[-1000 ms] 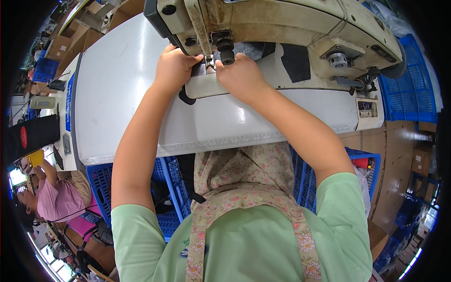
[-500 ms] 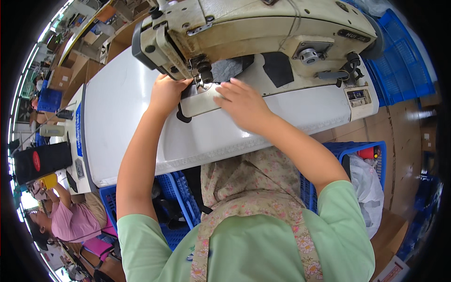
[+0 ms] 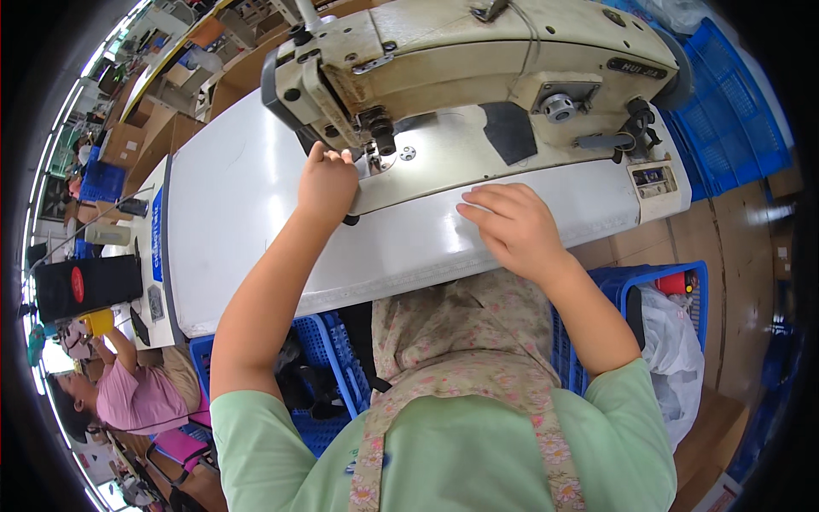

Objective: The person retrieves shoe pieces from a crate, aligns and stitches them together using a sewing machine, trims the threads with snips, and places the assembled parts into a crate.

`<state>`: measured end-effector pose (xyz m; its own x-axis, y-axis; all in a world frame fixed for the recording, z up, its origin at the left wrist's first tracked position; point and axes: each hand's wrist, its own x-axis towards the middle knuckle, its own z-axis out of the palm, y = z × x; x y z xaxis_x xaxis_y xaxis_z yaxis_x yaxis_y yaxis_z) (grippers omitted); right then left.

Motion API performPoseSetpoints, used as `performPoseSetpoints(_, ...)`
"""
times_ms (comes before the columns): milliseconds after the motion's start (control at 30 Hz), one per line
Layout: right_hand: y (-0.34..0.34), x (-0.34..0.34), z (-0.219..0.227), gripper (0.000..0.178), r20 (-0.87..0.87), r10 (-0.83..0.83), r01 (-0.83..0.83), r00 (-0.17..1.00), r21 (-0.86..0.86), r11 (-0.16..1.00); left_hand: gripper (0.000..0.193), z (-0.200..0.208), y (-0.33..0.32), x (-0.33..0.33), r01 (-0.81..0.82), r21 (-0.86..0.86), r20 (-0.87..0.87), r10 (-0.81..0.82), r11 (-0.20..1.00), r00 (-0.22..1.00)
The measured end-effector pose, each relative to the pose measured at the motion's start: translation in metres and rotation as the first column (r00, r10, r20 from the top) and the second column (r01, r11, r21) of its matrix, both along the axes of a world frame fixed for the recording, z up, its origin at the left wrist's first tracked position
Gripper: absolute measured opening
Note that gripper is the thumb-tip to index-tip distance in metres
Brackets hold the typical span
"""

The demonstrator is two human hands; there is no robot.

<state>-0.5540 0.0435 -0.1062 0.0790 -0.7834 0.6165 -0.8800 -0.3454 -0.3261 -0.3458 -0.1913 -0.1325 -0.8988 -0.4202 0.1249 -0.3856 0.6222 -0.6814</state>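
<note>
The cream sewing machine [image 3: 478, 64] stands on a white table. My left hand [image 3: 328, 188] is at the left of its needle and presser foot [image 3: 375, 154], with the fingers curled in. What they grip, if anything, is hidden behind the hand and the machine head. A small dark edge [image 3: 351, 220] shows below that hand, at the corner of the machine bed. My right hand [image 3: 516, 226] hovers over the table's front part, fingers stretched out and holding nothing. On the bed under the machine arm lies a flat dark piece [image 3: 509, 132].
The white tabletop [image 3: 230, 213] reaches out to the left. Blue crates [image 3: 328, 367] with dark pieces stand below it, and another blue crate [image 3: 701, 290] with a white bag is at the right. At the far left a person in pink [image 3: 141, 388] sits at another station.
My right hand has drawn back from the needle area to the right and nearer me. The grey piece under the machine arm is gone from view. My left hand stays beside the needle, fingers more curled.
</note>
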Motion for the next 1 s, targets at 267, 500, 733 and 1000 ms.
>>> performPoseSetpoints(267,0.007,0.01,-0.001,0.026,0.033,0.037,-0.038,0.999,0.014,0.999,0.014,0.028,0.054,0.013,-0.436,0.31,0.286,0.355,0.845,0.89)
performPoseSetpoints(500,0.031,-0.031,-0.005,0.028,0.024,-0.1,0.097,0.995,0.114,0.989,0.017,0.05,0.058,0.016,-0.541,0.374,0.366,0.417,0.753,0.832)
performPoseSetpoints(733,0.106,-0.194,-0.035,0.024,-0.149,-0.747,0.76,0.648,0.185,0.623,0.019,0.049,0.041,0.025,-0.606,0.39,0.382,0.477,0.694,0.792)
performPoseSetpoints(1000,0.117,-0.254,-0.034,0.023,-0.267,-0.737,0.778,0.621,0.327,0.537,0.014,0.044,0.041,0.036,-0.536,0.418,0.274,0.461,0.733,0.844)
